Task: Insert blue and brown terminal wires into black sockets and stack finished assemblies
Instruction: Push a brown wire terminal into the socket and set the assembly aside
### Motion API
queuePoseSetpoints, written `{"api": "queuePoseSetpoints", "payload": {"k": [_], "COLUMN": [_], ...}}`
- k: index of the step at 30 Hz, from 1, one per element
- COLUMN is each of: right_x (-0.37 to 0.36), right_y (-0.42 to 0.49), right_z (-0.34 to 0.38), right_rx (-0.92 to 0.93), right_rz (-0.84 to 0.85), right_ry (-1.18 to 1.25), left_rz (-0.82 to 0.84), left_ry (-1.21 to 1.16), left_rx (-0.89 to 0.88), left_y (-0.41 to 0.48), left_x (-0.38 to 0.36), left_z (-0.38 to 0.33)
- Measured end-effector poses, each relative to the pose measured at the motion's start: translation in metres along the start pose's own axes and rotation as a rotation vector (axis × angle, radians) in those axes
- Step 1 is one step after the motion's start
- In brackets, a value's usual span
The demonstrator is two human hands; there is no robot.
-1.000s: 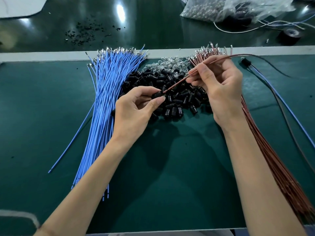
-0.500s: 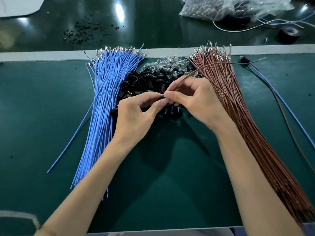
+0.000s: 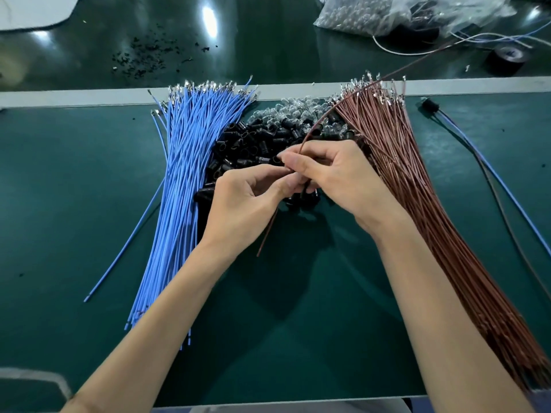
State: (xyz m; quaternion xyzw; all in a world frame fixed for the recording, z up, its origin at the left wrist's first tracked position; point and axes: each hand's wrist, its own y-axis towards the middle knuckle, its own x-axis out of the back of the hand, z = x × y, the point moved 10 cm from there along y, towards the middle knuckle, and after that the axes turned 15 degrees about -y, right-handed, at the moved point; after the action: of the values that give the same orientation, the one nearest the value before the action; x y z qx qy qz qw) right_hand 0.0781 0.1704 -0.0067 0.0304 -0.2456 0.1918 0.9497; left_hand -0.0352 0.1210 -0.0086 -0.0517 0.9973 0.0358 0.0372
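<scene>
1. Left hand pinches closed, probably on a hidden black socket.
2. Right hand, touching it, grips a brown wire that arches toward the table's far right corner.

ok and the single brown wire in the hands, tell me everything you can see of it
The brown wire is one thin strand with brown insulation, plastic by its look. The right hand and left hand pinch it where their fingertips meet. From there it arcs up and right, over the black sockets and the brown bundle, past the mat's far edge. A short brown tail hangs below the left hand. Its terminal is hidden.
</scene>
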Motion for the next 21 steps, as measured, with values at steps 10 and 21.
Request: {"api": "queuePoseSetpoints", "payload": {"k": [10, 21], "right_x": [-0.036, -0.085], "right_y": [-0.048, -0.098], "right_z": [-0.001, 0.002], "right_rx": [-0.129, -0.012], "right_rz": [0.133, 0.768], "right_ry": [-0.113, -0.496], "left_rz": [-0.179, -0.315], "left_ry": [-0.375, -0.537], "left_rx": [0.246, 0.308], "left_y": [-0.013, 0.014], "left_x": [-0.004, 0.019], "left_z": [0.013, 0.007]}}
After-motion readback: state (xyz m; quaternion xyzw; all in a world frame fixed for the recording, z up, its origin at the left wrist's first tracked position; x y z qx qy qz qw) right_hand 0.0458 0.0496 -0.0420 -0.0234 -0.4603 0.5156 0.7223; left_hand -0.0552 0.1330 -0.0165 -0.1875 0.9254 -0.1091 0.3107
